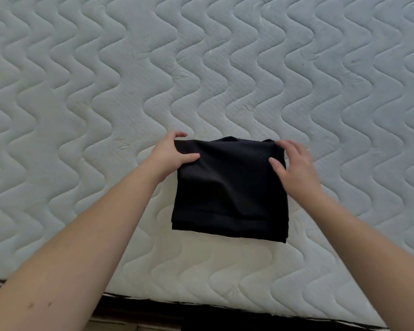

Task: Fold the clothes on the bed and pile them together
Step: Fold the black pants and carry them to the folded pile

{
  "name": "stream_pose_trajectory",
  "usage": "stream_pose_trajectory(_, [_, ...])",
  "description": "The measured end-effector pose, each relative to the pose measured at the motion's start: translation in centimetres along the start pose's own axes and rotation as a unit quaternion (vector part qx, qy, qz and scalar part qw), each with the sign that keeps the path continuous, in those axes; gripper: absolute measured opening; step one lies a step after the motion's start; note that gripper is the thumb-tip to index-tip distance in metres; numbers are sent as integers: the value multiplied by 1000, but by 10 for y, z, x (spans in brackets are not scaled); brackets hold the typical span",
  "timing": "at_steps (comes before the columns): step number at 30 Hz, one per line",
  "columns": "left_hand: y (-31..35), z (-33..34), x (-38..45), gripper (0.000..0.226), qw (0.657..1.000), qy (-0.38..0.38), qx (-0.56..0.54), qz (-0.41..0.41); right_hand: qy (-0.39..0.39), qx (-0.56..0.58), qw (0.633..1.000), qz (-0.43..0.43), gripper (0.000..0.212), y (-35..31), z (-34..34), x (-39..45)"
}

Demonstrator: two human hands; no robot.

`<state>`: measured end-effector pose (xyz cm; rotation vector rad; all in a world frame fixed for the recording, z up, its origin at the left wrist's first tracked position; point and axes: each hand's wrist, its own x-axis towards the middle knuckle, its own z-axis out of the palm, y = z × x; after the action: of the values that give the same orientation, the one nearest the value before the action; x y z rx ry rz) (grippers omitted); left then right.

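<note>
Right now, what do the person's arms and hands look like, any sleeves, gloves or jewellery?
Both forearms are bare as far as the picture shows, with no sleeves in view. The left hand and right hand wear no gloves, and no rings, watch or bracelets show.

White wave-quilted mattress (201, 68) (dark frame edge (201, 309) below), pale floor (120, 327) beneath.
</note>
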<state>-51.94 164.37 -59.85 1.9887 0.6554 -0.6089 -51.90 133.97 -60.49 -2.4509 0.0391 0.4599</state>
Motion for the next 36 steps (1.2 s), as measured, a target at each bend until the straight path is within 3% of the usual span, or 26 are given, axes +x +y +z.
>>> stream_pose_trajectory(3, [3,-2,-2,28,999,6,-48,26,-94,-19,995,-7,56,7,-7,32])
stream_pose_trajectory(6, [10,-12,-3,20,997,-32,-54,38,-173,-57,983,-37,48,9,-9,51])
stream_pose_trajectory(9, [14,-23,0,16,993,-114,-19,-1,-167,-68,983,-36,38,8,-9,62])
stream_pose_trajectory(11, [14,-24,7,14,991,-96,90,12,-150,-66,986,-26,41,6,-6,65])
stream_pose_trajectory(15, [17,-13,20,26,957,0,275,95,-159,-39,986,38,62,5,-8,69])
stream_pose_trajectory(18, [20,-14,25,60,958,-96,268,45,-249,-109,961,50,56,0,-17,72])
stream_pose_trajectory(20, [26,-16,25,80,930,-175,322,2,-278,-129,951,44,48,-4,-20,71])
stream_pose_trajectory(21, [30,-17,25,78,913,-201,355,0,-280,-122,951,43,47,-6,-22,69])
stream_pose_trajectory(23, [36,-16,24,62,904,-225,365,2,-272,-92,957,44,45,-8,-27,64])
stream_pose_trajectory(25, [45,-18,17,46,920,-217,326,8,-249,-52,966,43,45,-11,-39,57])
stream_pose_trajectory(30, [101,-40,-15,39,951,-92,264,130,-117,-13,993,-30,28,-35,-110,44])
stream_pose_trajectory(33, [141,-51,-34,44,936,4,262,234,-28,13,996,-82,24,-50,-154,37])
stream_pose_trajectory(36, [159,-43,-40,50,903,79,261,332,68,19,990,-121,33,-47,-168,33])
